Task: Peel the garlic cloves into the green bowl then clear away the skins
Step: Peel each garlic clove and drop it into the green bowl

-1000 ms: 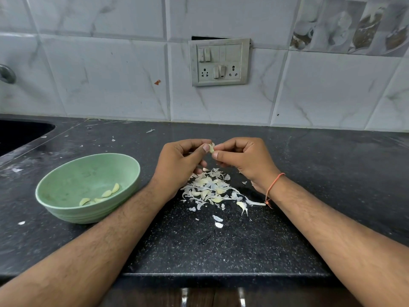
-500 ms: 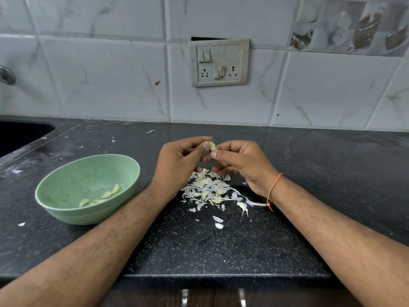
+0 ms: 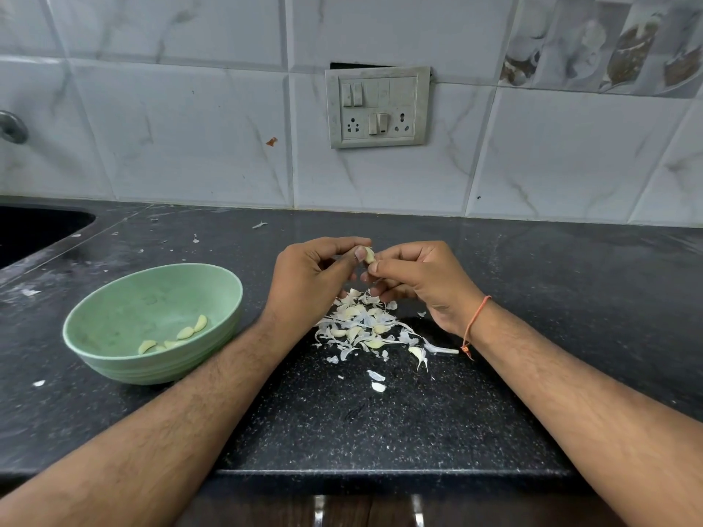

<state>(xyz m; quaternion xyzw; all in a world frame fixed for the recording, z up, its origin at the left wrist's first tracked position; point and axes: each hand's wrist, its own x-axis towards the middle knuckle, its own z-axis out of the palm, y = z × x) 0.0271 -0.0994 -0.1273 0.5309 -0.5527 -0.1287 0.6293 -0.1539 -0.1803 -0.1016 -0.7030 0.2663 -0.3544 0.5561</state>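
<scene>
A single garlic clove (image 3: 369, 255) sits pinched between the two hands, the left hand (image 3: 310, 277) gripping it from the left with thumb and curled fingers, the right hand (image 3: 422, 277) nipping it from the right and below with its fingertips, both raised just above the counter (image 3: 570, 298). Right under them lies a loose pile of skins (image 3: 361, 329) with a few unpeeled cloves mixed in, and some stray flakes nearer the counter's edge. Off to the left, well apart from the hands, the green bowl (image 3: 114, 359) stands beside the left forearm with a few peeled cloves (image 3: 185, 332) lying in its bottom.
</scene>
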